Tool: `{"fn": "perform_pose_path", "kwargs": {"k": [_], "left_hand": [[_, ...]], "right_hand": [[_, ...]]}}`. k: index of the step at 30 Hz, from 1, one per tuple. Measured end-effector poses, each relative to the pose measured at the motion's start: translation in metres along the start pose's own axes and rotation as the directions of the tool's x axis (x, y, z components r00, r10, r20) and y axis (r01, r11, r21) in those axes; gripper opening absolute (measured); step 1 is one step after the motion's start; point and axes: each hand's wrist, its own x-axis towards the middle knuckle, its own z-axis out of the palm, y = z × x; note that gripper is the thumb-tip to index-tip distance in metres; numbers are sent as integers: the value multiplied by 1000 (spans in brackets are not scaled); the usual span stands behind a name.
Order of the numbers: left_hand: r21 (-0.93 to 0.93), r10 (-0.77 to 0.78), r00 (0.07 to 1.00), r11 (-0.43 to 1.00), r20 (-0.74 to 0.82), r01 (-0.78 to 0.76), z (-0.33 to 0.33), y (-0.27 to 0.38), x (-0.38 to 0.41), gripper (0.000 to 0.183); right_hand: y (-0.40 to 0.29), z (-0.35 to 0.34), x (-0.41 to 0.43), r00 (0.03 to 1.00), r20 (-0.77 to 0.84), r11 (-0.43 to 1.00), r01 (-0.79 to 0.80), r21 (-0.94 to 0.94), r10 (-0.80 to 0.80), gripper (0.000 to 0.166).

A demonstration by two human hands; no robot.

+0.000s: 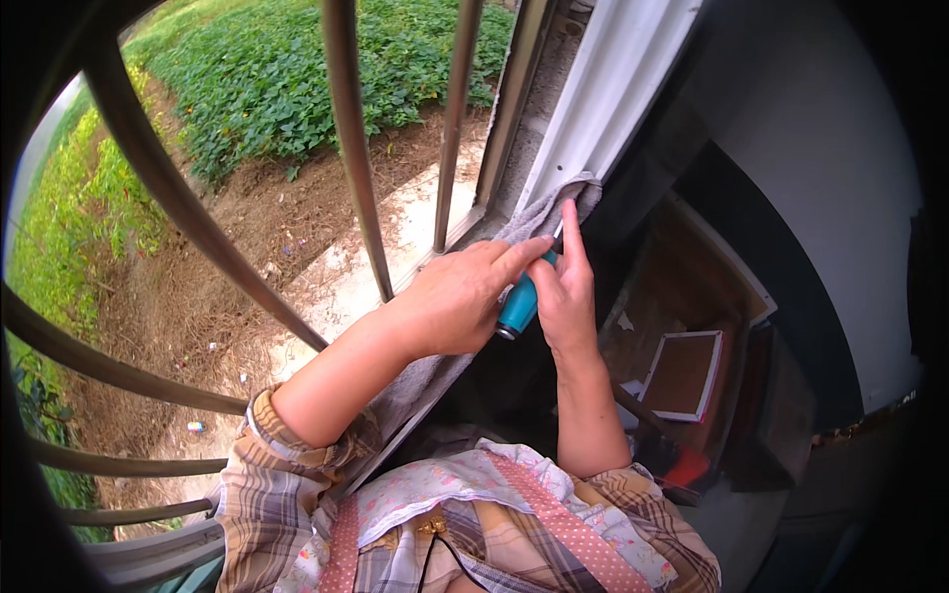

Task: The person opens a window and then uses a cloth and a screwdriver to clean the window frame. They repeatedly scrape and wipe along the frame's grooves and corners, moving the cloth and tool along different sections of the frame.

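Note:
A screwdriver with a teal handle [519, 305] is held between my two hands over the window sill, its thin metal shaft pointing up and away from me. My left hand [463, 296] reaches across from the left, fingers at the upper handle; its lower fingers are hidden. From the other side, my right hand [567, 293] grips the handle, with its index finger stretched along the shaft onto a grey cloth [545, 211]. The cloth lies along the sill and bunches at the foot of the white window frame [615, 81]. It covers the screwdriver's tip.
Metal window bars [359, 156] curve close along the left, beyond my left arm. Outside are bare soil and leafy plants [289, 81]. Indoors on the right, a white-framed board [682, 374] lies among dark furniture, near a red object [686, 465].

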Motion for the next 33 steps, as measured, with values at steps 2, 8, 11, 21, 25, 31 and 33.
{"fn": "perform_pose_path", "kwargs": {"k": [2,8,11,21,25,31,33], "left_hand": [[-311,-111,976,936,189,166,0,2,-2,90],[-660,-207,916,641,344,393,23,12,-11,103],[-569,-249,939,749,235,341,47,5,-21,102],[-512,-542,734,530,409,676,29,16,-13,87],[-584,-615,704,443,355,680,14,29,-8,67],[-636,-633,764,539,127,553,15,24,-14,39],[-504,-538,841,743,-58,441,28,21,-15,36]], "right_hand": [[-6,-2,1,1000,-21,998,-12,-54,10,79],[6,-15,-1,994,-88,929,27,-370,-63,78],[15,-12,-7,995,-90,898,-4,-441,-40,77],[51,-21,-14,981,-88,914,-193,-356,173,75],[32,-20,-26,988,27,787,138,-601,-152,57],[12,-8,-19,848,248,516,491,-702,-468,58],[24,-5,-1,821,260,555,543,-630,-509,45]]}}
